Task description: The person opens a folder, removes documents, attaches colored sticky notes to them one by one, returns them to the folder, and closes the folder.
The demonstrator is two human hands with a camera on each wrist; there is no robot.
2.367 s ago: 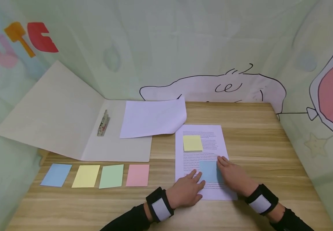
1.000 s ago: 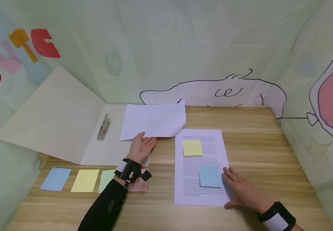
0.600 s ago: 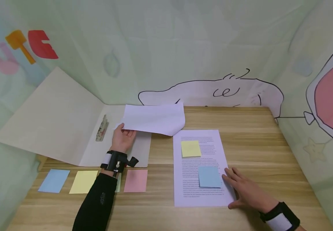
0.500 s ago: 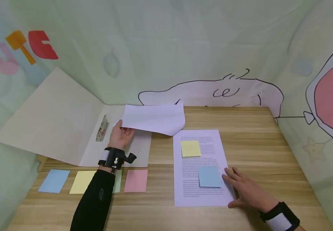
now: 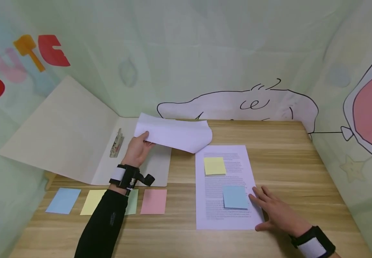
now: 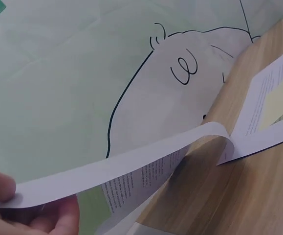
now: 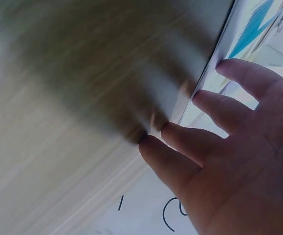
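My left hand (image 5: 137, 148) pinches the near left edge of a turned-over sheet of paper (image 5: 177, 133) between thumb and fingers. In the left wrist view this sheet (image 6: 107, 171) bows upward, and print shows on its underside. On the wooden table lies a printed page (image 5: 202, 208), bearing a yellow sticky note (image 5: 215, 166) near its top and a blue sticky note (image 5: 235, 196) lower down. Fingers spread, my right hand (image 5: 279, 213) touches that page's right edge. The right wrist view has its fingertips (image 7: 224, 66) along the edge of the paper.
An open folder (image 5: 60, 132) with a metal clip (image 5: 116, 143) stands at the left, its cover leaning up. Before it lie blue (image 5: 63, 200), yellow (image 5: 92, 202), green (image 5: 132, 202) and pink (image 5: 154, 201) notes, the middle two partly behind my left arm. A curtain (image 5: 186, 53) hangs behind.
My left hand has left the blue note on the page, reached to the turned-over sheet, taken its edge and raised it. My right hand has slid slightly right and down along the page edge.
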